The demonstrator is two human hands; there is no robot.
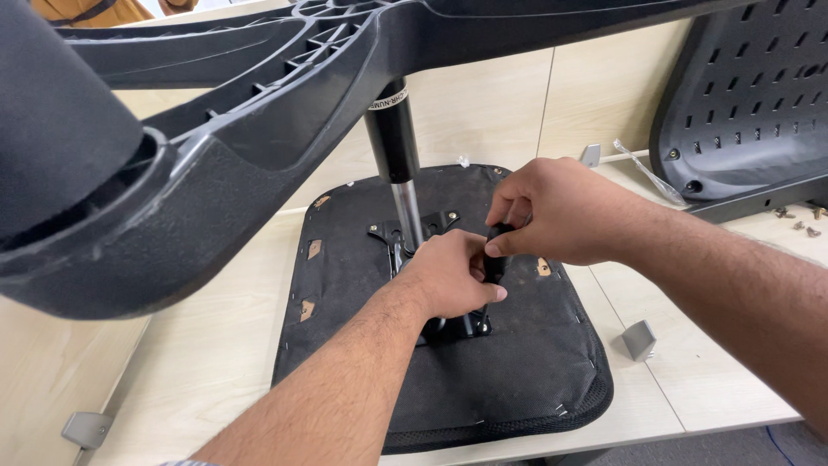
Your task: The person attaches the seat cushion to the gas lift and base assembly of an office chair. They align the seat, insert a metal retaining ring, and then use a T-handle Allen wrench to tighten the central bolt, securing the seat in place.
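An upturned office chair seat (517,362), covered in black fabric, lies on a pale wooden table (207,345). A black metal mechanism plate (466,326) is fixed at its middle, and a gas lift column (395,147) rises from it to the black star base (259,121) overhead. My left hand (448,274) rests on the mechanism beside the chrome rod. My right hand (552,211) grips a black handle or knob (495,255) next to it; both hands touch this part.
A black perforated chair back (750,95) leans at the right rear. Several loose screws (798,220) and a clear plastic bag (642,168) lie near it. Grey metal brackets (638,338) sit in the table seams. A caster wheel (52,121) looms at the left.
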